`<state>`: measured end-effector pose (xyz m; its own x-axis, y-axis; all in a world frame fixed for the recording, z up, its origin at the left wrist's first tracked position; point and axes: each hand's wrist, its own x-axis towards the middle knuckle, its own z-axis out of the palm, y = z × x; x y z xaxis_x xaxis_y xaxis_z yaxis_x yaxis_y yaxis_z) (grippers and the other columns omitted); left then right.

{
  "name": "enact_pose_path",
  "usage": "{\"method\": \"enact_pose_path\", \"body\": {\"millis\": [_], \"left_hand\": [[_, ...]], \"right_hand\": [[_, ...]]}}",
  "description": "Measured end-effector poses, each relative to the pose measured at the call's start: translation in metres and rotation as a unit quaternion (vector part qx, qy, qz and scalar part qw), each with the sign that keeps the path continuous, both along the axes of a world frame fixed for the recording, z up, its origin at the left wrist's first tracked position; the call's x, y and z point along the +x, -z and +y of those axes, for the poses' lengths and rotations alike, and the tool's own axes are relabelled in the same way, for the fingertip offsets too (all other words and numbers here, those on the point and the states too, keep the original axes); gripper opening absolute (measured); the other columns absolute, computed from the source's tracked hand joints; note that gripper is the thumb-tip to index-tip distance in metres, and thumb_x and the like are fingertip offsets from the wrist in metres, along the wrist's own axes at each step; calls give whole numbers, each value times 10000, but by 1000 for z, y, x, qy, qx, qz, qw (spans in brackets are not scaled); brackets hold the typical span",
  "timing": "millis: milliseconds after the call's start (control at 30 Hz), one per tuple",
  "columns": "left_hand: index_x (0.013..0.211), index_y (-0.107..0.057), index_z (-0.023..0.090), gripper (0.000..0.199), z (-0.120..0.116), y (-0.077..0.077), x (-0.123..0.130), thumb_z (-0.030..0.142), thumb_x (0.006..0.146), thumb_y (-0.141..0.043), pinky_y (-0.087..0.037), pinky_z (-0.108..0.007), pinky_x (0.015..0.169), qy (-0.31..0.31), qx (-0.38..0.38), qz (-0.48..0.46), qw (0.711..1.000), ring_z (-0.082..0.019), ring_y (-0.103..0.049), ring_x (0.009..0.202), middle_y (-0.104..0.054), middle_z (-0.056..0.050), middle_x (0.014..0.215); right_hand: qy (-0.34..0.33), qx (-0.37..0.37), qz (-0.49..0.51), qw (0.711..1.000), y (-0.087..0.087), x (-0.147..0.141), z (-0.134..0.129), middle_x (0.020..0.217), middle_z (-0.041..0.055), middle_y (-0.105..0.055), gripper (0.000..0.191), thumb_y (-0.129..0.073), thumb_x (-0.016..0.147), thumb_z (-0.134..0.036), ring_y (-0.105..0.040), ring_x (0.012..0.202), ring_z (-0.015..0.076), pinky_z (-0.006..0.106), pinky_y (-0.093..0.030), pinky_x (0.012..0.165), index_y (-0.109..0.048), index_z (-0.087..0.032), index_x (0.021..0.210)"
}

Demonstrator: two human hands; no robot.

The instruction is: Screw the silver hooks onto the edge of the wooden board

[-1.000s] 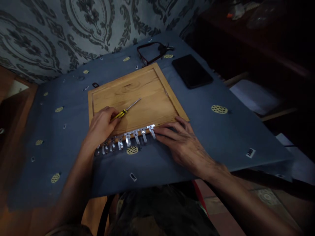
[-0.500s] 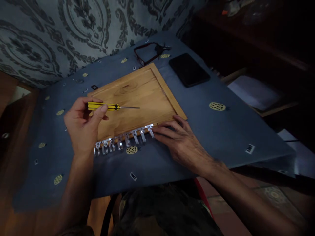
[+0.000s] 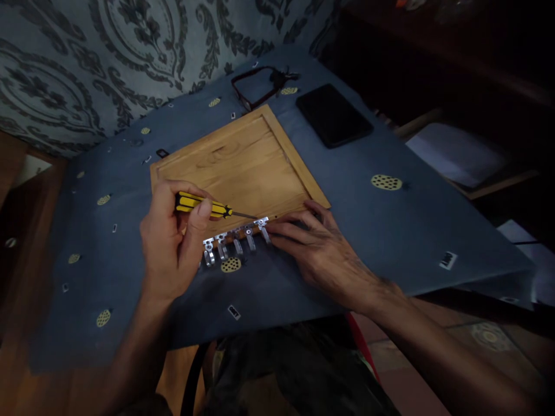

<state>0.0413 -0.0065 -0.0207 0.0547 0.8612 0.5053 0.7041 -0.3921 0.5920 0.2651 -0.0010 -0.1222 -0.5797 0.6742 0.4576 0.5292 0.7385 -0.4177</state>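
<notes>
A yellow and black screwdriver (image 3: pixel 208 207) is gripped in my left hand (image 3: pixel 173 240), its thin shaft pointing right, with the tip at the rightmost of several metal hooks (image 3: pixel 262 225). These hooks line the near edge of a framed wooden board (image 3: pixel 234 167) and hang over it; my left hand hides the ones farther left. My right hand (image 3: pixel 318 248) lies at the board's near right corner, fingertips against the rightmost hook and the board's edge. Whether those fingers pinch the hook cannot be made out.
A blue cloth with pineapple prints covers the table (image 3: pixel 407 242). Behind the board lie glasses (image 3: pixel 251 105) and keys (image 3: pixel 284 76). A black tablet-like device (image 3: pixel 333 115) is to the right. Patterned fabric (image 3: pixel 143 46) rises at the back.
My left hand has moved right and toward the near edge, bringing the screwdriver's tip from above the board to the rightmost hook. My right hand has stayed about where it was.
</notes>
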Motion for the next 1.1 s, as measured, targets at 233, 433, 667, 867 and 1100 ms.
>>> {"method": "enact_pose_path", "body": {"millis": [233,433,667,867,1100], "left_hand": [[986,-591,249,99,1,0,1,347,981,-581,-528,-242,609,-9,5,49,999,-126,-672,749,-651,16,877],[1007,-578,255,98,0,4,2,350,986,-575,-530,-231,615,1,-8,56,998,-120,-657,749,-637,16,881],[1026,-576,258,75,2,0,3,319,991,-550,-549,-259,724,27,-17,72,997,-142,-667,833,-657,11,923],[1037,-564,232,83,4,-11,7,291,979,-559,-519,-260,704,80,-40,112,990,-147,-662,840,-662,5,912],[969,-548,217,87,11,-11,19,284,971,-604,-509,-216,706,83,3,143,986,-107,-627,812,-614,21,889]], "right_hand": [[-3,10,1,1000,1,0,1,1198,-9,-743,452,-466,867,16,-573,1128,227,553,-264,1181,-684,-256,1154],[-8,-1,-3,1000,0,0,1,1193,10,-742,469,-475,870,3,-568,1139,230,581,-276,1176,-691,-263,1190],[-10,4,-6,1000,0,1,1,1205,14,-737,427,-469,888,-6,-572,1148,225,568,-272,1178,-694,-251,1155],[-10,1,-26,1000,-2,2,2,1212,-5,-739,469,-462,886,-9,-584,1146,225,553,-277,1177,-685,-285,1193],[-19,16,-22,999,-2,3,2,1202,34,-743,428,-467,891,-28,-575,1142,240,558,-303,1141,-682,-224,1205]]}}
